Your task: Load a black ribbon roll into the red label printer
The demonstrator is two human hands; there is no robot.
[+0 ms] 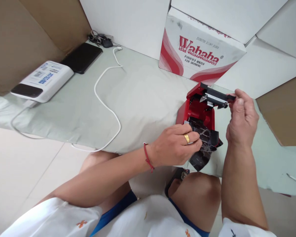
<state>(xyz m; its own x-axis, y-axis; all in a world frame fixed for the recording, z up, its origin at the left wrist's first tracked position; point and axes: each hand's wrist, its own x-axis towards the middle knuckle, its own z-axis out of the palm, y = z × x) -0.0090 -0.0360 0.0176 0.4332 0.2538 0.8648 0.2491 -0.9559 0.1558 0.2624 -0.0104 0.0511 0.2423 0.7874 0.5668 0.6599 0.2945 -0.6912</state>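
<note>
A small red and black device point(182, 113), resembling a label printer, stands at the table's front edge with its lid point(215, 96) raised. My right hand point(243, 120) grips the lid's outer end between thumb and fingers. My left hand point(176, 144), wearing a gold ring, has its fingers curled on a glossy black strip point(204, 138) at the device's opening. Part of that strip hangs crumpled over the front edge. My left fingertips are partly hidden behind the hand. The red hollow inside the device shows under the lid.
Behind the device stands a red and white water carton point(199, 49) against white boxes. To the left lie a white power bank point(56, 74), a dark phone point(85, 57) and keys point(105, 40). A white cable point(96, 89) loops across the cloth-covered table point(143, 98).
</note>
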